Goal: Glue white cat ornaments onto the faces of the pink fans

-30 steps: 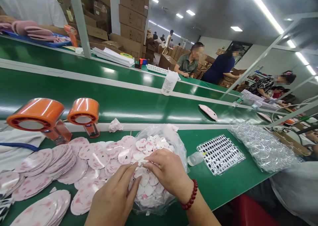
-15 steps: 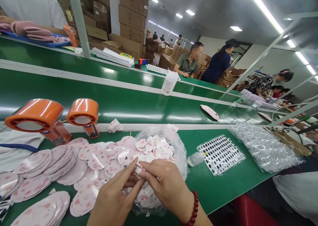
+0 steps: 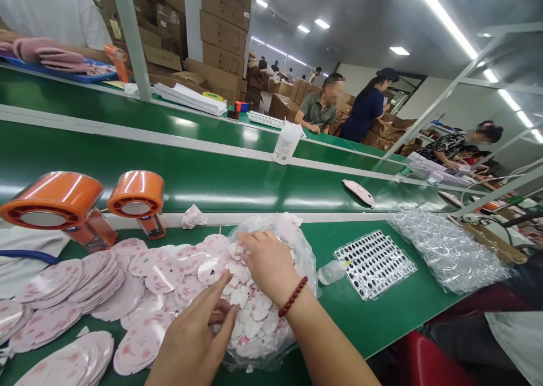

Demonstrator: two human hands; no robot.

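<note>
A clear plastic bag (image 3: 311, 267) full of small white and pink pieces (image 3: 254, 321) lies open on the green table. My right hand (image 3: 269, 258), with a dark red bead bracelet, reaches over the bag, its fingertips on the pieces near the far side. At the bag's left edge is my left hand (image 3: 197, 329), its thumb and index finger apart and the other fingers curled; nothing shows between them. Pink patterned oval pieces (image 3: 163, 275) lie overlapped and stacked to the left of the bag.
Two orange fans (image 3: 136, 193) stand at the back left. Right of the bag are a small bottle (image 3: 332, 273), sheets of black ovals (image 3: 375, 264) and a heap of clear plastic (image 3: 449, 256). A pink oval item (image 3: 358, 193) lies on the conveyor (image 3: 220, 176). People work beyond.
My right hand has moved away from my left hand, forward over the bag. The small white piece that was between my fingers is no longer there. My left hand has stayed nearly in place.
</note>
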